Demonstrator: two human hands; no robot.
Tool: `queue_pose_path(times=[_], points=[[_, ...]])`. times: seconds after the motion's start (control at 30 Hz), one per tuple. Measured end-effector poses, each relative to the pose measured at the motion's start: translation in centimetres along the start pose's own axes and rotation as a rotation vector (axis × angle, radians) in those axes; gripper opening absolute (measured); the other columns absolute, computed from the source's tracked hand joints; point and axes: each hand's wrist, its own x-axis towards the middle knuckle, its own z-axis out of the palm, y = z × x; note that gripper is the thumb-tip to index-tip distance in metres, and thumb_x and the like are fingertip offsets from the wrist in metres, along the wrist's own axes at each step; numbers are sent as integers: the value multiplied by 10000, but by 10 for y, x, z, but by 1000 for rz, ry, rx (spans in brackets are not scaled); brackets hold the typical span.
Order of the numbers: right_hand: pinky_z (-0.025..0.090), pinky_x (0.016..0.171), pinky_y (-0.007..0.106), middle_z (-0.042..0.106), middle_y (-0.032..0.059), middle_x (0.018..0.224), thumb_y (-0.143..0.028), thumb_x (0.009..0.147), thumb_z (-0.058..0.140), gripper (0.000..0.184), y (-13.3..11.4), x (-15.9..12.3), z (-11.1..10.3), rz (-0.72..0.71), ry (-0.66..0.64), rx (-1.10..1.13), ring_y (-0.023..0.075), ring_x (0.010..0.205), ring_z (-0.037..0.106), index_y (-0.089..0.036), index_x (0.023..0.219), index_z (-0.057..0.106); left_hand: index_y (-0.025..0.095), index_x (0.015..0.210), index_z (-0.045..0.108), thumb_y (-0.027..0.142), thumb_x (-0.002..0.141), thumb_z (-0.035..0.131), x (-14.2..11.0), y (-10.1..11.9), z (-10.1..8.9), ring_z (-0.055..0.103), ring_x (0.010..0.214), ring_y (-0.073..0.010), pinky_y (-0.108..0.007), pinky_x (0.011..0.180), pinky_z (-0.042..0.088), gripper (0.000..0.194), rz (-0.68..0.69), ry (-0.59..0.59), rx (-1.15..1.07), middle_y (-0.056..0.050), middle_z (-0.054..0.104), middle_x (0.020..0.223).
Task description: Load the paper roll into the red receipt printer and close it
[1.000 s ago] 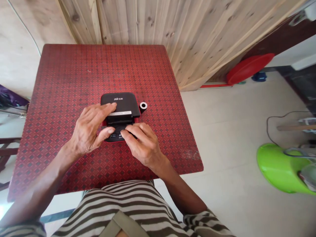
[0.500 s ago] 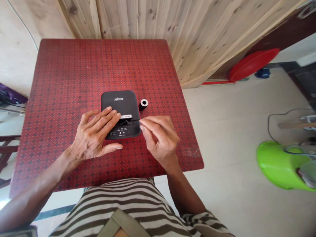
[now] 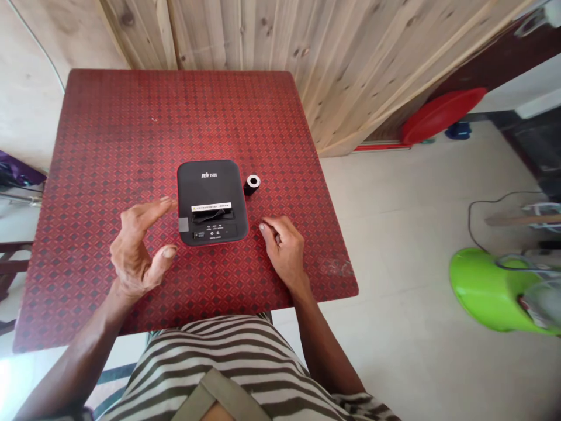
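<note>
A black, flat, rounded box-shaped device (image 3: 210, 190) lies on the red patterned table, with white lettering on its top. Across its lower half runs a dark slot with a white label strip (image 3: 211, 207) along it. A small grey patch (image 3: 183, 224) sits at its left edge. My left hand (image 3: 138, 245) hovers just left of the device, thumb and fingers apart, holding nothing. To the right of the device, my right hand (image 3: 284, 248) rests with curled fingers, thumb against the index finger; nothing shows in it. Beyond that hand stands a small black roll with a white end (image 3: 252, 183).
The red patterned table (image 3: 184, 111) meets a wooden plank wall (image 3: 245, 35) at the back. On the floor to the right are a green plastic stool or tub (image 3: 475, 286) and a red round object (image 3: 442, 117) leaning by the wall.
My left hand has come off the device's top and moved left, uncovering the label, slot and grey patch. My right hand has drawn away from the device's right edge, toward me.
</note>
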Motion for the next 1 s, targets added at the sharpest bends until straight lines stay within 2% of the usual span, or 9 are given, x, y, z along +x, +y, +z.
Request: queue_pose_path(times=[0.1,0.17,0.23,0.43,0.6,0.87,1.0], points=[[585,826,368,776,79,973,-323,1068,592,211,8,-5,10,52,-64,-39,217,865,731,-194,1072,759,336,1488,549,478,994,628,-13,0,9,719,1223,-289,-500,1033,563,519,130,81,125,-40,749,1295],[583,853,370,787,80,994,-328,1070,589,213,11,-5,13,67,-69,-39,222,899,743,-201,1074,759,299,1463,561,439,960,692,-17,-1,16,743,1174,-294,-475,986,567,538,234,88,211,-59,777,1222],[586,859,371,791,76,990,-326,1066,588,208,12,-3,14,70,-65,-32,224,904,748,-209,1065,760,275,1469,551,443,950,707,-18,-3,21,749,1154,-306,-477,971,558,567,278,117,246,-89,787,1195],[584,862,372,786,74,972,-289,1055,582,192,11,-2,15,64,-58,-40,225,893,743,-212,1038,757,277,1547,498,436,954,702,-21,-4,23,723,1187,-301,-468,1044,492,647,268,112,226,-92,779,1239],[578,850,362,782,70,965,-272,1050,590,179,9,-2,14,81,-71,-39,219,880,739,-208,1035,757,236,1549,497,517,983,651,-21,0,22,720,1159,-299,-480,1053,480,650,263,120,245,-112,772,1218],[576,807,363,770,70,924,-275,1051,596,186,10,-2,13,55,-58,-44,219,835,729,-197,1028,763,214,1527,522,545,985,664,-13,0,20,726,1000,-263,-483,1090,433,651,261,76,250,-85,774,1096],[575,788,358,785,69,941,-271,1042,609,175,10,-4,13,58,-41,-11,211,828,728,-196,1026,767,199,1513,538,596,1013,596,-14,-3,23,733,991,-261,-481,1096,431,642,269,93,221,-93,777,1122]])
